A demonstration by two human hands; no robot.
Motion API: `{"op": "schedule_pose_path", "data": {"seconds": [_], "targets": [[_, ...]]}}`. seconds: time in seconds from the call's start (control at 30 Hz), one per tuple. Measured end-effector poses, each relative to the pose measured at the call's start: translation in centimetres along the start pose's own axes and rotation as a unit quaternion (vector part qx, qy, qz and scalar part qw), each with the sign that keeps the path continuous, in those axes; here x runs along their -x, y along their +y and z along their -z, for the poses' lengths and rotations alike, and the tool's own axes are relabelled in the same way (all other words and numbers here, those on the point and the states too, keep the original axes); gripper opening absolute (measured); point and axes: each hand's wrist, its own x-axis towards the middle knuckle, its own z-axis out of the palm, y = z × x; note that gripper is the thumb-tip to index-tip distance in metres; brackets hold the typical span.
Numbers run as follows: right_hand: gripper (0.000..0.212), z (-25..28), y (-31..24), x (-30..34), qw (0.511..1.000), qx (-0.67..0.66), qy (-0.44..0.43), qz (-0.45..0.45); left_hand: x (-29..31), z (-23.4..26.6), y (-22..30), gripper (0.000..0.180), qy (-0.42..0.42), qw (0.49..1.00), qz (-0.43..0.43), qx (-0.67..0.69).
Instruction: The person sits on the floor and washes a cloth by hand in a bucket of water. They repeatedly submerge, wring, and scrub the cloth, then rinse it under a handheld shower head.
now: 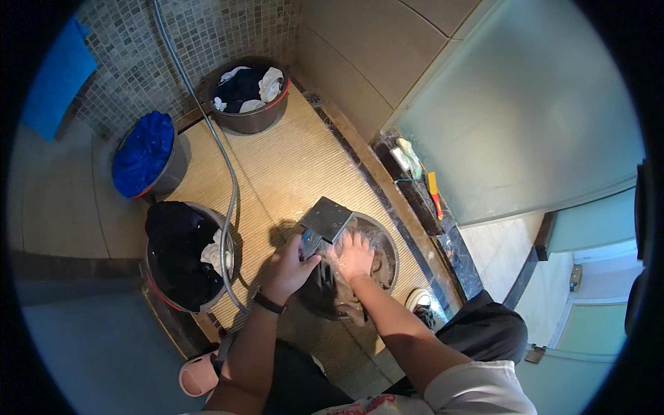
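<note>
A round metal basin [389, 242] sits on the ribbed tan floor and holds a wet brownish-grey cloth [340, 294] that hangs over its near rim. My right hand [355, 254] presses flat on the cloth inside the basin, fingers spread. My left hand [290, 266], with a dark watch at the wrist, grips the lower end of a grey flat board [325, 219] that leans over the basin's far left rim.
Three other buckets stand around: one with black cloth [178, 254] at the left, one with blue cloth [143, 153] farther back, one with dark and white clothes [249, 93] at the far wall. A grey hose [225, 166] runs down between them. A pink slipper [200, 375] is near my left leg.
</note>
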Motion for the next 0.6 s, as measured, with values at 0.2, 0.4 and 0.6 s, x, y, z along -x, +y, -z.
{"op": "schedule_pose_path", "data": {"seconds": [0.2,0.4,0.6], "targets": [[0.051,-2.2,3.2,-6.4,0.991,-0.077,-0.088,-0.057,-0.5,-0.4,0.5,0.043,0.002,1.000,-0.017,-0.003],[0.053,0.8,3.4,-7.1,0.984,-0.152,0.075,-0.053,0.3,0.3,1.1,0.039,0.047,0.998,-0.032,-0.019],[0.048,10.1,0.1,1.5,0.972,-0.214,0.085,0.049,-0.5,-1.1,-1.7,0.033,0.102,0.989,-0.098,0.036]]}}
